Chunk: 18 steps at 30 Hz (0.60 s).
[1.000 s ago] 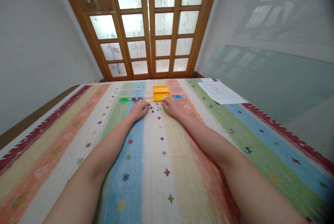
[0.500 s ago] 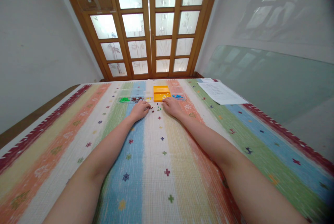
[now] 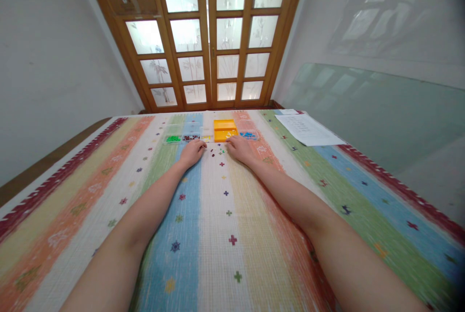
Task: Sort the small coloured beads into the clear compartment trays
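My left hand (image 3: 193, 153) rests on the striped cloth just in front of a clear compartment tray. Its fingers are loosely bent, tips apart, with nothing visible between them. Right of those fingertips lie small dark brown pieces (image 3: 212, 155). My right hand (image 3: 240, 148) lies in front of an open orange box (image 3: 224, 124), with fingers loosely curved towards the left and no held thing showing. Small green pieces (image 3: 223, 151) are on the cloth by its fingertips. The tray compartments hold green pieces (image 3: 173, 139), brown pieces (image 3: 191, 138) and yellow pieces (image 3: 207, 138). White pieces (image 3: 230, 134) sit in the orange box.
Blue pieces (image 3: 248, 135) fill a clear compartment right of the orange box. Printed paper sheets (image 3: 308, 129) lie at the far right of the table. A striped tablecloth (image 3: 214, 254) covers the table. Behind stand wood-framed glass doors (image 3: 209, 50); a glass panel (image 3: 363, 108) leans at the right.
My left hand has drawn back slightly to the left, away from the brown pieces on the cloth. My right hand looks almost unmoved.
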Each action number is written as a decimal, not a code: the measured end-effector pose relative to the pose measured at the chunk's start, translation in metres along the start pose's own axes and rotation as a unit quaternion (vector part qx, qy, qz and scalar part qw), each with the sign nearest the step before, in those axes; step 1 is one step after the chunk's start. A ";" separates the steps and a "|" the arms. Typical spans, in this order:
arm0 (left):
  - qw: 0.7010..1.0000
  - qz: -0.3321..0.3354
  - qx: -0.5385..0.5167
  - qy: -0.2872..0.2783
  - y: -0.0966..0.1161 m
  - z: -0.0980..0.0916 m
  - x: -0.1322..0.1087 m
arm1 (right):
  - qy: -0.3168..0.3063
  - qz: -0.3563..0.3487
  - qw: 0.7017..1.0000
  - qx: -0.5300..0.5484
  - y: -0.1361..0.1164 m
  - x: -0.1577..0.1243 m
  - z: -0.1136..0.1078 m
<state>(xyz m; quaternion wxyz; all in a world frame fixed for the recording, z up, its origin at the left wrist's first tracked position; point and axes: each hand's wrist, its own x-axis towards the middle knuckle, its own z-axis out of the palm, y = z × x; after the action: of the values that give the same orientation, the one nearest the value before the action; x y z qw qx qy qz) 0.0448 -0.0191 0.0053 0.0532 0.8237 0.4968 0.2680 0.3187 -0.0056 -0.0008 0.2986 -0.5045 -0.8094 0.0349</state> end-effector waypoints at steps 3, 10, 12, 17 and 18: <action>0.999 -0.023 -0.026 0.012 -0.003 0.000 0.001 | 0.000 -0.001 1.000 -0.004 -0.001 0.000 -0.001; 0.993 -0.067 -0.073 0.061 -0.013 0.000 0.004 | -0.004 -0.004 1.000 -0.005 -0.001 0.000 -0.001; 0.988 -0.091 -0.092 0.088 -0.017 0.000 0.005 | -0.013 -0.015 1.000 -0.004 -0.002 0.000 -0.002; 0.964 -0.156 -0.160 0.141 -0.029 0.001 0.007 | -0.052 -0.053 0.997 -0.006 -0.006 0.000 -0.003; 0.958 -0.172 -0.178 0.146 -0.031 0.001 0.008 | -0.058 -0.058 0.997 -0.008 -0.006 0.000 -0.004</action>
<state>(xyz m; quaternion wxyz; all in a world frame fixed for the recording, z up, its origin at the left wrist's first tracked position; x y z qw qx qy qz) 0.0233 0.0032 -0.0038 0.1706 0.6551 0.5776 0.4562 0.3155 -0.0097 0.0045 0.2485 -0.4560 -0.8536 0.0405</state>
